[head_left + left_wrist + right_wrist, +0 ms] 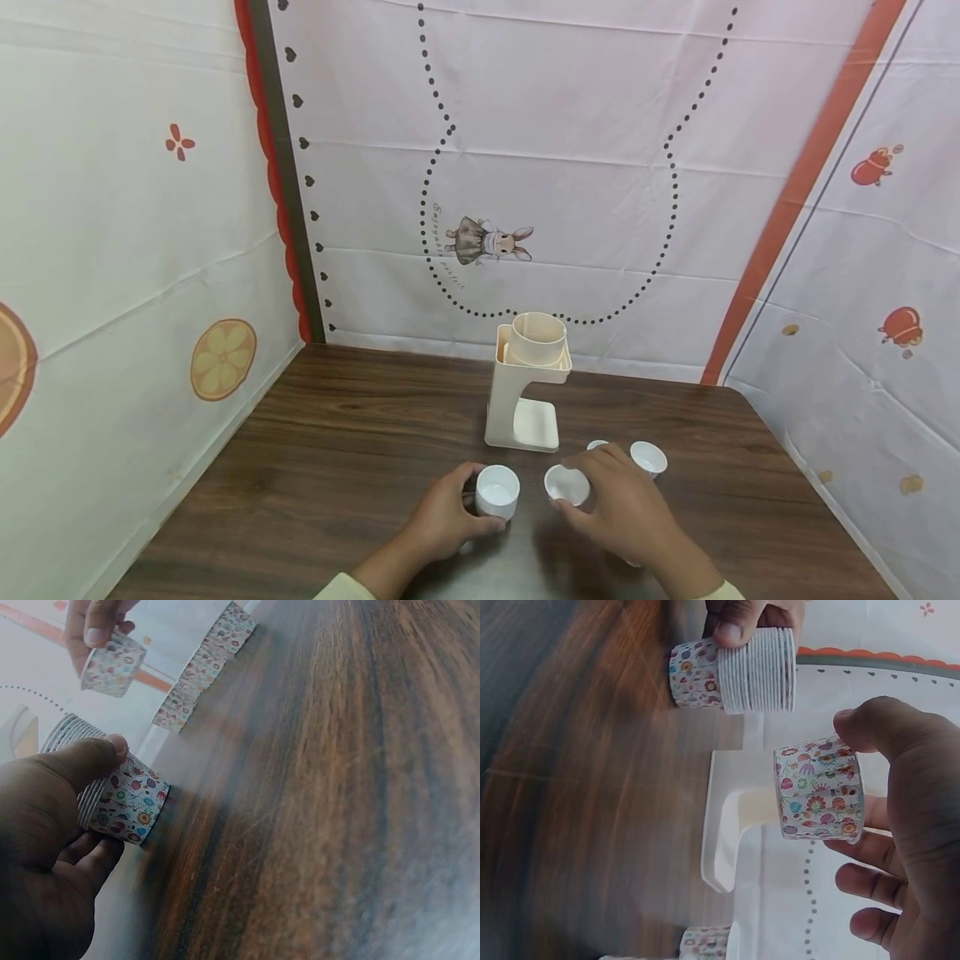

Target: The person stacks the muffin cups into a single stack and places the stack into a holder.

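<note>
My left hand (448,515) grips a nested stack of small paper cups (124,796), white inside with a colourful printed pattern outside. The stack stands upright on the table. To its right, my right hand (633,508) pinches a single paper cup (819,789) by its rim, between thumb and fingers. This cup is held above the table, apart from the stack. Beyond the right hand stand more printed cups in a row, one of them a white-rimmed cup (648,458); the hand partly covers the others in the head view.
A cream plastic stand (504,408) with a round open cylinder (538,337) on top is at the back middle of the dark wooden table (360,417). Printed cloth (555,100) hangs behind the table and along both sides.
</note>
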The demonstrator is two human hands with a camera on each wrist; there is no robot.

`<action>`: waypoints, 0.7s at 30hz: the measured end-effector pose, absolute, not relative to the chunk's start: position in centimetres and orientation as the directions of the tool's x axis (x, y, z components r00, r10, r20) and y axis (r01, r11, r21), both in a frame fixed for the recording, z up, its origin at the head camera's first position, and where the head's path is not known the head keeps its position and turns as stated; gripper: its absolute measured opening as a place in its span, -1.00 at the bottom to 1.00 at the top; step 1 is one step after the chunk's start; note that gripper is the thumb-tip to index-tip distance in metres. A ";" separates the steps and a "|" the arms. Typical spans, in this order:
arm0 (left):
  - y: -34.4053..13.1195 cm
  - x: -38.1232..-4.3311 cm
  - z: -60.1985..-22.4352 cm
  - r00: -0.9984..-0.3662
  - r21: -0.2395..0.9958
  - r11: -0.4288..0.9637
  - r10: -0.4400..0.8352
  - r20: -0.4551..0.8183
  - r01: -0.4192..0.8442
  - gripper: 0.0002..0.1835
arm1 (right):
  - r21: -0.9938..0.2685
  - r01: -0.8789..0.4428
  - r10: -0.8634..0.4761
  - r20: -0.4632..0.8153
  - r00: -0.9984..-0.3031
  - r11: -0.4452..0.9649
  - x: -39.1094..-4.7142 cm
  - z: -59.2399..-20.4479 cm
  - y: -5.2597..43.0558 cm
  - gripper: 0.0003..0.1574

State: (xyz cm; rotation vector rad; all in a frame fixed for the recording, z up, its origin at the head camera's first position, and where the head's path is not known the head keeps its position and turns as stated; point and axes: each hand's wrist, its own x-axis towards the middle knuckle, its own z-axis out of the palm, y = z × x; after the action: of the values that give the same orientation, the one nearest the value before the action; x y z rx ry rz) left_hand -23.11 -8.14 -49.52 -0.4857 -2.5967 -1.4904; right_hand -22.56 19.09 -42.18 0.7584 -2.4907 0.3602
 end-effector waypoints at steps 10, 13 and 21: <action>-8.2 -23.1 -49.5 -0.942 0.839 0.435 0.222 0.253 0.328 -0.28 | -0.109 -0.587 -0.448 0.539 -0.713 0.803 -23.0 -41.2 17.8 -0.43; -8.2 -23.1 -49.5 -0.942 0.845 0.425 0.224 0.249 0.325 -0.28 | -0.108 -0.593 -0.454 0.538 -0.710 0.798 -23.2 -40.9 17.4 -0.43; -8.2 -23.1 -49.5 -0.943 0.838 0.439 0.225 0.246 0.323 -0.28 | -0.125 -0.625 -0.473 0.544 -0.693 0.771 -23.3 -40.6 16.2 -0.43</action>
State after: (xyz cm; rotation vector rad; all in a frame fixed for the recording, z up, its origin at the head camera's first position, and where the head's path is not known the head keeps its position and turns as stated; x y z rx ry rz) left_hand -23.07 -8.23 -49.46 -0.4938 -2.5812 -1.5366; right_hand -23.33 16.18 -40.60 0.8243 -2.4712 0.4143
